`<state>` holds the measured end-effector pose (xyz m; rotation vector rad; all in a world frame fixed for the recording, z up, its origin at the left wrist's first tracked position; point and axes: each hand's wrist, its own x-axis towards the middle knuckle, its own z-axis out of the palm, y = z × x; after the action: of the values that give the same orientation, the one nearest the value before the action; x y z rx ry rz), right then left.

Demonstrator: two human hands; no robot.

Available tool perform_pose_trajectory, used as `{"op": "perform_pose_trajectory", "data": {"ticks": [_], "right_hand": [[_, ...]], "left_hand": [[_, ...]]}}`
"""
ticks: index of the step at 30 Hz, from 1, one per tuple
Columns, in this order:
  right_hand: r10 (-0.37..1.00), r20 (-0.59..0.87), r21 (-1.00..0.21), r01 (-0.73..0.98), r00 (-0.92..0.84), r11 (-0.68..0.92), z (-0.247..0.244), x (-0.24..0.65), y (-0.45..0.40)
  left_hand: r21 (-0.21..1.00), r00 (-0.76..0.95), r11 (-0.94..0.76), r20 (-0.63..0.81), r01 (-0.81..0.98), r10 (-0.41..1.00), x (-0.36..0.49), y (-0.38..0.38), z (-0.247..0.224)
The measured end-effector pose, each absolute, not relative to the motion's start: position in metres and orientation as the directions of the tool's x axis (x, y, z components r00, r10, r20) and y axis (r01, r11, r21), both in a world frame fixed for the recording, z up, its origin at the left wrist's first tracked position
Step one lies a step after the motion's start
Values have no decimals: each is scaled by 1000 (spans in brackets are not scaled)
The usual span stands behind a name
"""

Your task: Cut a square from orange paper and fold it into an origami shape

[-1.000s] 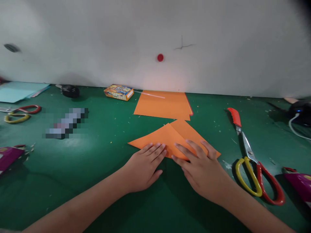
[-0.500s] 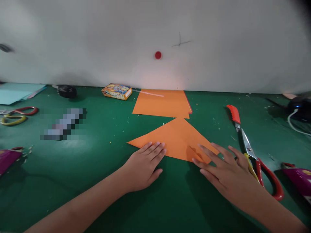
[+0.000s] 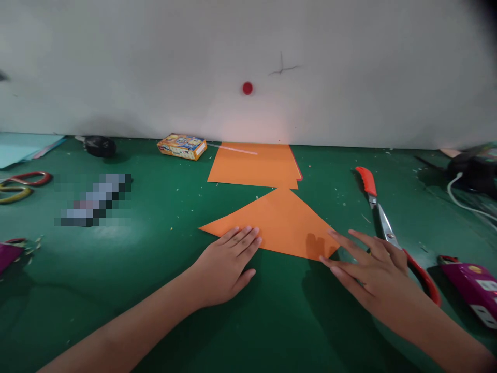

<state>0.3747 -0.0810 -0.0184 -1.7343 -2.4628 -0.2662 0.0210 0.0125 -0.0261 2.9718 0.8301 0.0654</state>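
An orange sheet of paper (image 3: 281,220), folded into a triangle, lies on the green table with its long edge toward me. My left hand (image 3: 229,264) rests flat on the left part of that edge, fingers together and stretched out. My right hand (image 3: 373,274) is over the paper's right corner, its fingers spread and holding nothing; whether its fingertips touch the paper I cannot tell. Under and beyond the right hand lie red-handled scissors (image 3: 388,228), their handles partly hidden by it.
Behind the triangle lie more orange sheets (image 3: 252,168). An orange box (image 3: 182,146) stands at back left, near a pixelated object (image 3: 99,199). A red-handled knife (image 3: 366,180) touches the scissors' tip. Other scissors (image 3: 27,178) are far left, a purple carton (image 3: 471,287) at right.
My right hand has slid a little to the right along the paper toward its corner. My left hand stays on the paper. The whole view has shifted slightly.
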Motion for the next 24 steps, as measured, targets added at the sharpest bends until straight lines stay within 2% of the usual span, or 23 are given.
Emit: {"op": "perform_pose_trajectory", "data": {"ticks": [6, 10, 17, 24], "right_hand": [[900, 184, 52, 918, -396, 393, 3, 348, -69], [867, 136, -12, 875, -479, 484, 11, 318, -55], [785, 125, -173, 766, -606, 619, -13, 282, -35], [773, 8, -275, 742, -634, 611, -20, 298, -33]], "left_hand": [[88, 855, -852, 12, 515, 518, 22, 12, -22], [98, 850, -845, -21, 526, 527, 23, 12, -20], [76, 849, -850, 56, 522, 526, 21, 12, -25], [29, 819, -823, 88, 567, 567, 19, 6, -24]]}}
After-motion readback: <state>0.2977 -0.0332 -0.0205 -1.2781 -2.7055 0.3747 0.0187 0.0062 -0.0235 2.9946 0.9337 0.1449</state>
